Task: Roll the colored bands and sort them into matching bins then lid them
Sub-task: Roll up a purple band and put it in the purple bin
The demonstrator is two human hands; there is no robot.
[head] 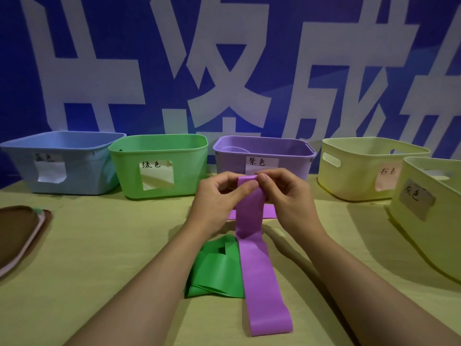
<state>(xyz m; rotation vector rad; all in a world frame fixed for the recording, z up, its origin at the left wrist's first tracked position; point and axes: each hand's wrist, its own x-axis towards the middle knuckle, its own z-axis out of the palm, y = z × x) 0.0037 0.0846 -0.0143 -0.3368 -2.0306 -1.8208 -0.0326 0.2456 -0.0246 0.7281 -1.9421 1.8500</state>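
A long purple band [259,270] trails from the table up to both hands. My left hand [219,198] and my right hand [284,196] pinch its top end, which is curled over between the fingertips just in front of the purple bin [264,156]. Another purple band [268,212] lies flat under the hands. Several green bands [217,270] lie in a loose pile to the left of the purple one. The green bin [159,166] stands left of the purple bin.
A blue bin [62,161] stands at the far left and two pale yellow bins [361,168] [429,211] at the right, all labelled and lidless. Stacked lids [17,233] lie at the table's left edge. A blue banner hangs behind.
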